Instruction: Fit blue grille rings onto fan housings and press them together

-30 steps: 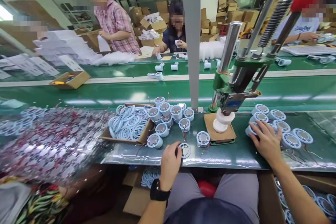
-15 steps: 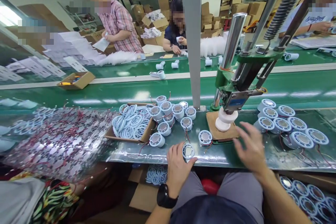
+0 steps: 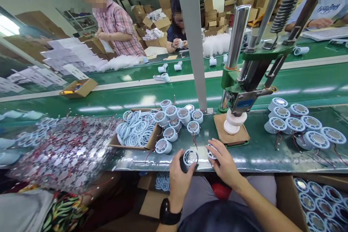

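Green hand press point(image 3: 246, 79) on a brown pad point(image 3: 231, 136), cardboard box of pale rings point(image 3: 134, 132), conveyor belt point(image 3: 108, 96), co-workers beyond.

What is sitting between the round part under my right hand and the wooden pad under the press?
Nothing visible. The right hand covers the round part just in front of the wooden pad, and only bare green mat lies between them. The white press head rests on the pad.

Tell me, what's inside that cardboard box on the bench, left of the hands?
The cardboard box holds a heap of pale blue rings with spokes, some lying flat, some on edge. Whatever lies beneath the top layer is covered.
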A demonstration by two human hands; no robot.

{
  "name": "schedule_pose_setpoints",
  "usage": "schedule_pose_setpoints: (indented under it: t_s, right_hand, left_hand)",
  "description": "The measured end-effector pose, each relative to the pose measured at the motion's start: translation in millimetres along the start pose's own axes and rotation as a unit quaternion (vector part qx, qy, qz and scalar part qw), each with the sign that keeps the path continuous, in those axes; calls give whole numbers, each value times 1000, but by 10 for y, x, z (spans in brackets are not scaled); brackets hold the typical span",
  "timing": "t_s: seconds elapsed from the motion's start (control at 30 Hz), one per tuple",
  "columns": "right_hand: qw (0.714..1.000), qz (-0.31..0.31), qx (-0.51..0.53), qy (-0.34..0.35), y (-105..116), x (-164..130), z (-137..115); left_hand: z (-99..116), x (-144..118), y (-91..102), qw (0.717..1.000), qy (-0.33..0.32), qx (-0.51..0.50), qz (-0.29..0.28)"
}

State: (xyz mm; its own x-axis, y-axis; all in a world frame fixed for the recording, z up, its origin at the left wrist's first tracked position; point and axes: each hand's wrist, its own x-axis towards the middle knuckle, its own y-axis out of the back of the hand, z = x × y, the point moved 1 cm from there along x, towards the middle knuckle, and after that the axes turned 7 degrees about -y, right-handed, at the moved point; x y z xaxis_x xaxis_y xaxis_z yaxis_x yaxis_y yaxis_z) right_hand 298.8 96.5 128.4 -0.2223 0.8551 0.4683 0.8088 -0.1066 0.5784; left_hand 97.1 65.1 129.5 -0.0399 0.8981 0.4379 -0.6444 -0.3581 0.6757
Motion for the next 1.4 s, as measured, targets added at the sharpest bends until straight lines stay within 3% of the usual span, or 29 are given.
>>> schedule_pose_setpoints:
  t_s: [0.17, 0.3, 0.47, 0.6, 0.73, 0.93, 1.03, 1.17, 1.27, 1.4]
  right_hand:
    - [995, -8, 92, -35, 219, -167, -48]
    - [987, -3, 129, -98, 270, -42, 18]
    - [984, -45, 124, -118, 236, 94, 18]
    - [986, -39, 111, -120, 179, -28, -2]
    - [988, 13, 82, -129, 21, -194, 5]
    - [983, 122, 23, -133, -186, -282, -8]
    - [986, 121, 14, -113, -149, -266, -17]
    - [990, 97, 14, -98, -49, -238, -29]
    - [989, 110, 0, -99, -46, -235, -43]
    - [985, 140, -19, -99, -110, -227, -67]
  left_hand:
    - [282, 142, 73, 995, -14, -85, -43]
    - [451, 394, 67, 987, -22, -133, -87]
    - [524, 649, 57, 987, -23, -116, -113]
    - [595, 491, 6, 975, -119, -83, -167]
    - [699, 247, -88, 974, -178, -32, -135]
    - [715, 159, -192, 990, -111, -35, -77]
    - [692, 164, -190, 992, -87, -45, -80]
    - [718, 189, -154, 988, -106, -40, -101]
    - [753, 211, -141, 986, -114, -32, -119]
    - [755, 218, -158, 988, -75, -56, -123]
